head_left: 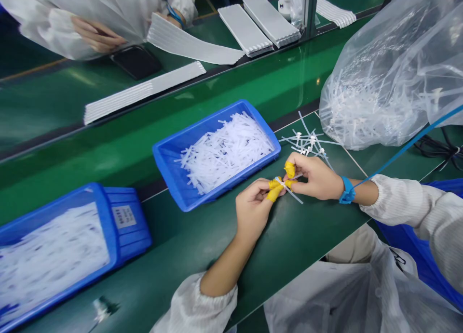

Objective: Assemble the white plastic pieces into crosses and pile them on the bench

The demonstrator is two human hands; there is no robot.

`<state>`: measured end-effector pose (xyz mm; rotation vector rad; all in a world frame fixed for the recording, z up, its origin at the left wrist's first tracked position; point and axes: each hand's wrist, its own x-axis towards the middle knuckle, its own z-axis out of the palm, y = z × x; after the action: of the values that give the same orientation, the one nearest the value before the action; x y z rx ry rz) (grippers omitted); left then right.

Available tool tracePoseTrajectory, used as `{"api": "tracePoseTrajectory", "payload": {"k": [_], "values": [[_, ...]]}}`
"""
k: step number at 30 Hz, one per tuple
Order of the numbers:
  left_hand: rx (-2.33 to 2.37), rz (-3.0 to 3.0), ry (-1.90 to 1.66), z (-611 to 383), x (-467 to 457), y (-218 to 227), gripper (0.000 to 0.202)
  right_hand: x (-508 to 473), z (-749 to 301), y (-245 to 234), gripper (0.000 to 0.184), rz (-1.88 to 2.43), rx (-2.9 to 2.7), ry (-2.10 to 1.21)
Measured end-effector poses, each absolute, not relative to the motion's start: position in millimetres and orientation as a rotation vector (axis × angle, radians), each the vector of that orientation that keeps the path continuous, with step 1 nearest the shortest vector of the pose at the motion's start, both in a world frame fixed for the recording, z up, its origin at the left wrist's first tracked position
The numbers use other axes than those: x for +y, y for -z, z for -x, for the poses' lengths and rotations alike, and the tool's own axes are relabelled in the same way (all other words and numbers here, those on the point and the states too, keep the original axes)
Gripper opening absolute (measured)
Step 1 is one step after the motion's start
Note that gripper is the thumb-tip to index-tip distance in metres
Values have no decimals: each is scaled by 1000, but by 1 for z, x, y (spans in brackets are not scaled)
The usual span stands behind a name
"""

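Note:
My left hand (253,205) and my right hand (314,176) meet over the green bench, both with yellow finger cots on the fingertips. Together they pinch one small white plastic tie (289,191) between thumbs and forefingers. My right wrist wears a blue strap (347,191) with a blue cord running up to the right. Just beyond my right hand lies a loose heap of white ties (307,141). A blue tray (173,154) filled with short white plastic strips sits left of the hands.
A large clear bag of white ties (390,87) stands at the right. A second blue bin (123,222) of white pieces is at the lower left. Across the green belt, another person's hand (97,34) holds white ribbed strips; a dark phone (136,60) lies nearby.

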<state>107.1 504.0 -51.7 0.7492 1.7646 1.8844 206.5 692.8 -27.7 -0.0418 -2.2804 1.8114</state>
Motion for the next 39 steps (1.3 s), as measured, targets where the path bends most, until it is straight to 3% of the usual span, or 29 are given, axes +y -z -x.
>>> {"api": "tracePoseTrajectory", "payload": {"k": [6,11,17,21,25,30,35,39], "values": [[1904,-1000,-1927,-108,502,55,13,694,-205,27,16,-123,-2231,-1761],[1667,-883,-2100,-109,505,62,30,695,-206,26,14,-223,-2243,-1612],[1729,-950,-2023,-112,505,67,31,699,-206,28,17,-252,-2235,-1649],[2044,-1190,-2031,-101,496,63,27,699,-207,28,17,-149,-2192,-1766],[2736,-1368,-1883,-65,451,39,23,700,-207,29,17,-78,-2245,-1827],[3470,-556,-1387,-13,358,6,38,696,-206,35,27,-87,-2332,-1844],[3328,61,-879,11,306,6,38,691,-202,41,32,-228,-2451,-1762],[3247,110,-887,15,304,11,36,689,-200,39,31,-381,-2518,-1593]]}}
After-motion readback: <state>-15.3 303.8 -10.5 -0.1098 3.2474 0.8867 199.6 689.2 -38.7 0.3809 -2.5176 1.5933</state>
